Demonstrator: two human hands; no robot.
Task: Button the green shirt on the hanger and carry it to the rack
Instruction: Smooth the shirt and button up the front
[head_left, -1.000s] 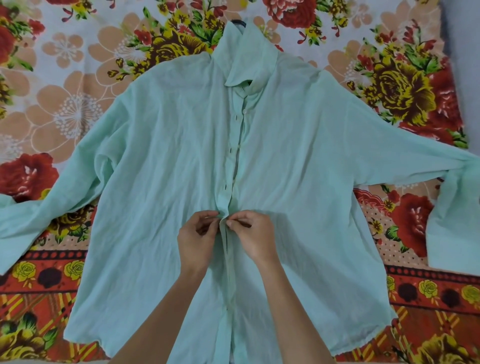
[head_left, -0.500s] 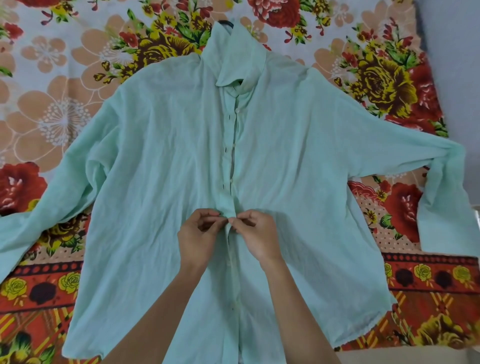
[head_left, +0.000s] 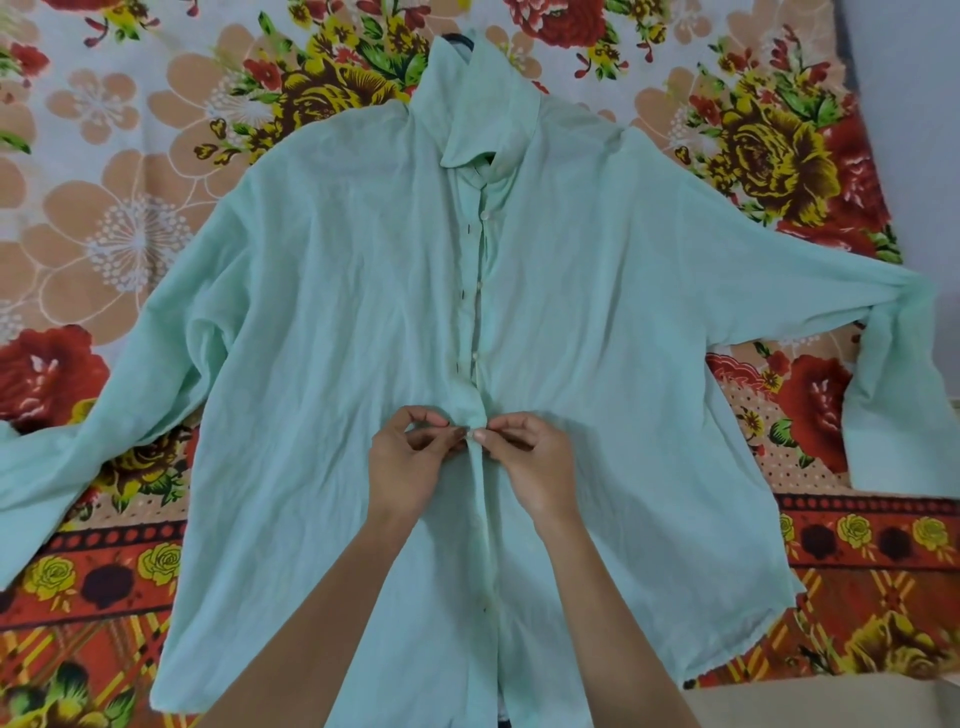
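The green shirt (head_left: 332, 364) lies flat on the flowered bedsheet (head_left: 104, 208), collar pointing away from me, placket running straight toward me. My left hand (head_left: 410, 467) and right hand (head_left: 535, 467) meet mid-placket — fingertips of both pinching the fabric edges together. No readable labels.

Only a dark tip of the hanger (head_left: 460, 37) shows above the collar of the green shirt (head_left: 322, 322); the rest lies under the cloth. The shirt's lower front runs off the bottom edge, one cuff off the left edge. Where the left hand (head_left: 410, 467) and right hand (head_left: 535, 467) pinch its placket, the button is perhaps covered by fingertips.
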